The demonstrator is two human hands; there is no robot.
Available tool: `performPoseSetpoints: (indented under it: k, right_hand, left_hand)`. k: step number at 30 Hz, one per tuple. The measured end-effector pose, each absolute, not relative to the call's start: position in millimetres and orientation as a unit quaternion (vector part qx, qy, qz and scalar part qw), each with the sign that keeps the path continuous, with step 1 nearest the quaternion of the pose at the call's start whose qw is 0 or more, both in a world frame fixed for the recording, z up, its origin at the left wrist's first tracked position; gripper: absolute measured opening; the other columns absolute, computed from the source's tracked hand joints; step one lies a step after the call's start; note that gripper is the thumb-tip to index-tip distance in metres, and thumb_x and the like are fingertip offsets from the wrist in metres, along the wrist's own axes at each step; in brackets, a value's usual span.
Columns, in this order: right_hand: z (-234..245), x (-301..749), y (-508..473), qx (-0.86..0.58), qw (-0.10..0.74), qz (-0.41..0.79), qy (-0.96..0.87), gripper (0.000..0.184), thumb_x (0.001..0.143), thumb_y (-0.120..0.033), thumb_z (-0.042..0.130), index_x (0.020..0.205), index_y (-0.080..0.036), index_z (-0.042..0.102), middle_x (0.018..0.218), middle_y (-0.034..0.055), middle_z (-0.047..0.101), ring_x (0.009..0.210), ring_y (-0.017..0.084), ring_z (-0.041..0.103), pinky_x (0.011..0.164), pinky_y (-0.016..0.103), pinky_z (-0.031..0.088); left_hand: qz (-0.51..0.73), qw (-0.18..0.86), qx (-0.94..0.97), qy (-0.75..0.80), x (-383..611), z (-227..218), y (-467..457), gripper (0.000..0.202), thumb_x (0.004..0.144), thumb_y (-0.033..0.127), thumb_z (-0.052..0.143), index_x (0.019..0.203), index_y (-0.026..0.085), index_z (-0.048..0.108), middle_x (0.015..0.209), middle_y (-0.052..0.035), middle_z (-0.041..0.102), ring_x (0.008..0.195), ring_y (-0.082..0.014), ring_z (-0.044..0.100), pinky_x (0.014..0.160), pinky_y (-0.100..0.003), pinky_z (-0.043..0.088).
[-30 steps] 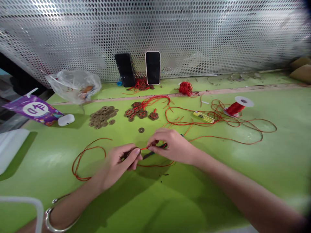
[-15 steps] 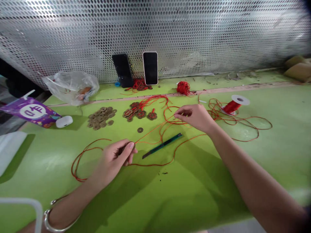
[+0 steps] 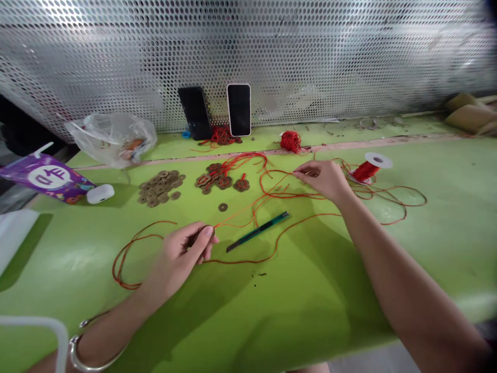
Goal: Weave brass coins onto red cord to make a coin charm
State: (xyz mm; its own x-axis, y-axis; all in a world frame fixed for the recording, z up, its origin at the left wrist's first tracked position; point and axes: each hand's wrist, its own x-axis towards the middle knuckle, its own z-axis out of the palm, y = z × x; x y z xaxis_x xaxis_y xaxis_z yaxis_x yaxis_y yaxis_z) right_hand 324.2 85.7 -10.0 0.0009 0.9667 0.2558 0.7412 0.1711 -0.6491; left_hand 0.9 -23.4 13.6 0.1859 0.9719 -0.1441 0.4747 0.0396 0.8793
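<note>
My left hand [image 3: 182,250] is closed in a pinch on a small brass coin with red cord [image 3: 240,213] running out of it to the right. My right hand [image 3: 324,178] reaches far right over the tangle of red cord, fingers closed on a small yellow lighter that barely shows. A dark green blade tool [image 3: 258,231] lies on the green table [image 3: 303,300] between my hands. A single loose coin [image 3: 222,207] lies just beyond it.
A pile of brass coins [image 3: 160,187] and several coins tied with red cord [image 3: 223,178] lie behind. A red cord spool [image 3: 368,167], a red cord ball [image 3: 291,141], two phones [image 3: 238,109] against the perforated metal wall, a plastic bag [image 3: 112,137], a purple packet [image 3: 48,178] and a white earbud case [image 3: 100,193] stand around.
My right hand let go of the cord end beside my left hand and moved away to the right, to the lighter. The blade tool now lies uncovered. My left hand stayed put.
</note>
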Motion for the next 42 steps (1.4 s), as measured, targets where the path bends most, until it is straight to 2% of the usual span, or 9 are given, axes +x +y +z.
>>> performPoseSetpoints:
  k: [10,26,29,31,35,38,40,42]
  right_hand:
    - [-11,327,88,-0.624,0.397,0.168,-0.652,0.02,0.076,-0.034,0.064,0.082,-0.016,0.072,0.074,0.0067,0.07,0.061,0.019,0.065,0.056,0.028,0.046]
    - [-11,325,84,-0.649,0.353,0.158,-0.655,0.016,0.078,-0.028,0.064,0.084,-0.015,0.072,0.073,0.0057,0.071,0.063,0.017,0.065,0.061,0.026,0.045]
    - [-8,309,78,-0.605,0.358,0.159,-0.693,0.014,0.08,-0.025,0.062,0.086,-0.017,0.072,0.076,0.0044,0.071,0.063,0.015,0.063,0.061,0.024,0.046]
    - [-6,292,72,-0.553,0.37,0.161,-0.729,0.013,0.082,-0.024,0.061,0.086,-0.018,0.072,0.083,0.003,0.071,0.062,0.013,0.061,0.06,0.023,0.046]
    - [-2,253,49,-0.409,0.37,0.193,-0.811,0.012,0.085,-0.021,0.059,0.088,-0.02,0.07,0.083,0.0017,0.069,0.065,0.012,0.06,0.06,0.022,0.046]
    - [-3,227,28,-0.294,0.349,0.181,-0.871,0.014,0.088,-0.019,0.056,0.091,-0.02,0.069,0.085,0.0019,0.069,0.072,0.012,0.062,0.064,0.022,0.046]
    - [-5,214,17,-0.257,0.34,0.116,-0.897,0.015,0.09,-0.021,0.053,0.091,-0.019,0.068,0.081,0.0019,0.068,0.067,0.012,0.06,0.06,0.023,0.042]
    - [-7,205,13,-0.235,0.338,0.06,-0.909,0.019,0.093,-0.025,0.049,0.089,-0.018,0.066,0.076,0.0014,0.066,0.063,0.011,0.058,0.057,0.024,0.04]
  left_hand:
    - [0.26,0.444,0.647,0.562,0,12,-23,0.036,0.089,0.048,0.044,0.074,0.018,0.057,0.054,0.0023,0.052,0.05,-0.01,0.047,0.046,-0.021,0.037]
    - [0.225,0.443,0.705,0.506,4,15,-24,0.035,0.091,0.043,0.042,0.073,0.017,0.058,0.055,0.0033,0.053,0.053,-0.0101,0.05,0.051,-0.02,0.037]
    - [0.198,0.427,0.738,0.484,5,16,-26,0.034,0.091,0.04,0.043,0.074,0.017,0.061,0.062,0.001,0.059,0.062,-0.0118,0.056,0.059,-0.021,0.042]
    - [0.202,0.409,0.759,0.464,5,16,-26,0.035,0.091,0.039,0.043,0.075,0.018,0.065,0.077,-0.0022,0.061,0.074,-0.0135,0.059,0.068,-0.023,0.045]
    - [0.25,0.351,0.768,0.475,5,12,-29,0.037,0.091,0.04,0.044,0.073,0.02,0.069,0.112,-0.0065,0.053,0.105,-0.0178,0.052,0.091,-0.028,0.042]
    - [0.265,0.353,0.75,0.493,6,9,-34,0.036,0.091,0.04,0.044,0.074,0.021,0.069,0.125,-0.0064,0.047,0.113,-0.019,0.049,0.085,-0.025,0.045]
    - [0.26,0.375,0.748,0.482,6,6,-38,0.033,0.091,0.039,0.046,0.075,0.021,0.069,0.118,-0.0061,0.055,0.11,-0.0186,0.052,0.081,-0.023,0.046]
    - [0.248,0.394,0.752,0.468,5,3,-41,0.031,0.092,0.037,0.045,0.076,0.021,0.067,0.093,-0.0036,0.064,0.094,-0.016,0.059,0.08,-0.023,0.045]
